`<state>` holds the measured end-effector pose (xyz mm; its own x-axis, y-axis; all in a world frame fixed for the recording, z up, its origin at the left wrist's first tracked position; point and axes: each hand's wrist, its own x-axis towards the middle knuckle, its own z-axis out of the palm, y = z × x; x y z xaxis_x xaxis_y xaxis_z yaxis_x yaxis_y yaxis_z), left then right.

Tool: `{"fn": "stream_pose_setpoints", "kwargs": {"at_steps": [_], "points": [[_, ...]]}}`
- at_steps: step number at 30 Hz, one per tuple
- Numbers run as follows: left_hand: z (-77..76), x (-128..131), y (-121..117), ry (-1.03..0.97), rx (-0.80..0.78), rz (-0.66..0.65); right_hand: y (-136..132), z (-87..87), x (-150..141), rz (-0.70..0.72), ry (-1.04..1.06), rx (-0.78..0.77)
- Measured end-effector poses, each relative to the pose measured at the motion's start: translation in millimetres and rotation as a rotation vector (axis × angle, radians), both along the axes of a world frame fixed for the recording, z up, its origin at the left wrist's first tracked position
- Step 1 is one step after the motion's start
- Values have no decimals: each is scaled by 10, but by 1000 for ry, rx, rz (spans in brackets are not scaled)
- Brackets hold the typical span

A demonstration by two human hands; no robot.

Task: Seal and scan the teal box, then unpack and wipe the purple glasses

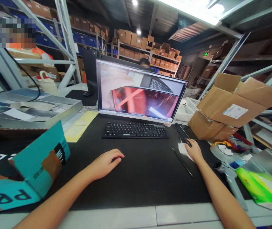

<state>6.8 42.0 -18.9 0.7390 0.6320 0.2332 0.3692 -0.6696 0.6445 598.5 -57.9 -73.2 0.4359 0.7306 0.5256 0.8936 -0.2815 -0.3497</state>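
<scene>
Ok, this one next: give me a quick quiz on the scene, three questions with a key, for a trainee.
1. True or false: the left hand has nothing visible in its grip.
2. Where is the teal box?
a) On top of the keyboard
b) Right of the keyboard
c) Left of the keyboard
3. Fill in: the white scrap is next to the ____ hand.

Key: 1. True. 2. c. 3. Right; the right hand is beside it.

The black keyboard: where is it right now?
In the head view, the black keyboard lies near the middle, on the black mat, just in front of the monitor and beyond the person's left hand.
</scene>
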Motion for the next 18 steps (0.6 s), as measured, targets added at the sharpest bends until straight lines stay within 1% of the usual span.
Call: {"fn": "stream_pose_setpoints", "kwargs": {"at_steps": [11, 18], "points": [[-17, 6, 2, 5, -31, -3, 0, -6, -3, -5, -16, -1], [24, -4, 4, 23, -33, 2, -37, 6, -54, 7, -7, 4]]}}
